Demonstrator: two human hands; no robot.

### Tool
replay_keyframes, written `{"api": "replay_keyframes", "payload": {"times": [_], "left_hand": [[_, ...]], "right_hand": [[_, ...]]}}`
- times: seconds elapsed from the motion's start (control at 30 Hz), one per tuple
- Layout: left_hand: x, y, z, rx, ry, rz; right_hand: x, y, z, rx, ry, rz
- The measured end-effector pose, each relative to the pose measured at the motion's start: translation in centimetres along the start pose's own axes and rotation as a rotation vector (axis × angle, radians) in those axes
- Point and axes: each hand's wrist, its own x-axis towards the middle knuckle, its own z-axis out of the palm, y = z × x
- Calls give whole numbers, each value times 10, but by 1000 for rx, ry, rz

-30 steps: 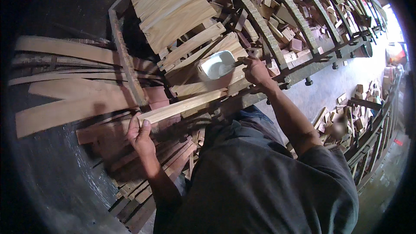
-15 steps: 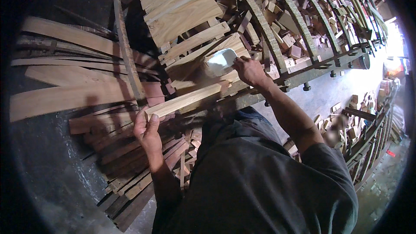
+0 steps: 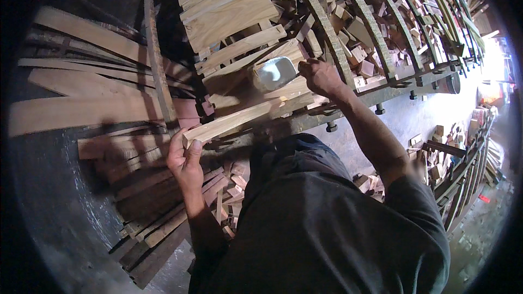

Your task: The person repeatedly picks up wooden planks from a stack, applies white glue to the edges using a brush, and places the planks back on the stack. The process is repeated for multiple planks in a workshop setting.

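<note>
My left hand (image 3: pixel 186 158) grips the near-left end of a pale wooden strip (image 3: pixel 234 122), thumb on one side and fingers on the other. The strip slants up to the right across the front of the rack, its far end by the white tub. My right hand (image 3: pixel 321 78) is closed at the right rim of an open tub with white contents (image 3: pixel 276 73). What its fingers pinch is dark, small and partly hidden, so I cannot tell what it is. The tub sits among pale boards, in front of a stepped stack of planks (image 3: pixel 223 8).
A metal rack with curved bars (image 3: pixel 376 27) runs to the upper right over many wood offcuts. Long boards (image 3: pixel 87 114) fan out at left, and darker planks (image 3: pixel 158 201) lie below my left hand. Another barred rack (image 3: pixel 463 169) with blocks stands at right.
The white tub's opening shows more fully, and my right hand is slightly higher and further right. The left hand keeps its hold on the wooden strip. The whole view has shifted a little.
</note>
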Motion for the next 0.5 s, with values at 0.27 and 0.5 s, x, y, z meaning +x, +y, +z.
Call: {"api": "replay_keyframes", "payload": {"times": [0.27,0.5], "left_hand": [[-19,-1,3,14,24,29],[-27,-5,15,-8,13,0]], "right_hand": [[15,-9,-19,323,202,209],[-3,14,13,822,-34,673]]}}
